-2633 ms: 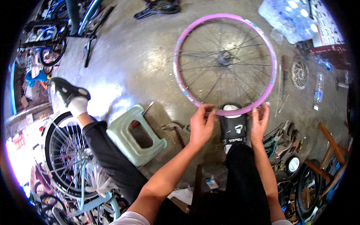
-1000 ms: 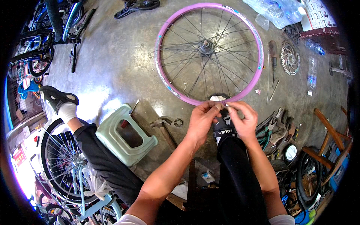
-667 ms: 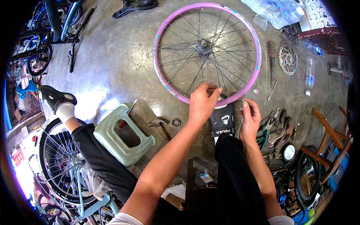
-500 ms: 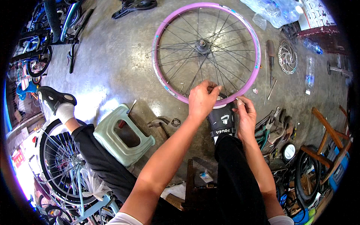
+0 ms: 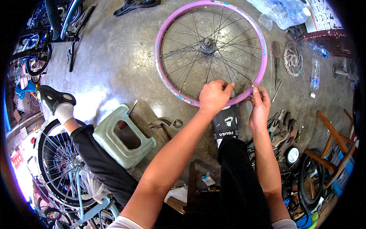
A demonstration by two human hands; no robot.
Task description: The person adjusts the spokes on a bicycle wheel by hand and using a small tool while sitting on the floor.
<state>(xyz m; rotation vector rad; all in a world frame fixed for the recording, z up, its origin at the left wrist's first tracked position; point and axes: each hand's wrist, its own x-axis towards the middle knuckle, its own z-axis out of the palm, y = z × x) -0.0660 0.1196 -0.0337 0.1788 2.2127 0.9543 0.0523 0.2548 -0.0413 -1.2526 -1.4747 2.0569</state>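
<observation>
A purple-rimmed bicycle wheel point(image 5: 263, 51) with dark spokes and a central hub point(image 5: 207, 45) lies at the upper middle. My left hand point(image 5: 215, 95) reaches over its near rim, the fingers curled and the thumb against them among the spoke ends. A spoke runs into that grip, though its end is hidden. Outside the rim, at its near right, my right hand point(image 5: 259, 104) pinches thumb and fingertips together against the edge. Whatever small thing lies in that pinch cannot be made out. Below the rim, my black shoe point(image 5: 225, 123) stands close to both hands.
A pale green plastic stool point(image 5: 103, 131) stands left, beside a hammer point(image 5: 162, 124). To the right lie a screwdriver point(image 5: 276, 55), a brake disc point(image 5: 293, 59) and a plastic bottle point(image 5: 315, 78). Several tools point(image 5: 280, 128) are heaped near my right forearm. A bicycle saddle point(image 5: 135, 7) lies far off.
The wheel has turned counterclockwise, its near rim shifting right. My left hand has moved slightly right with it. My right hand has moved up and right along the rim's outer edge.
</observation>
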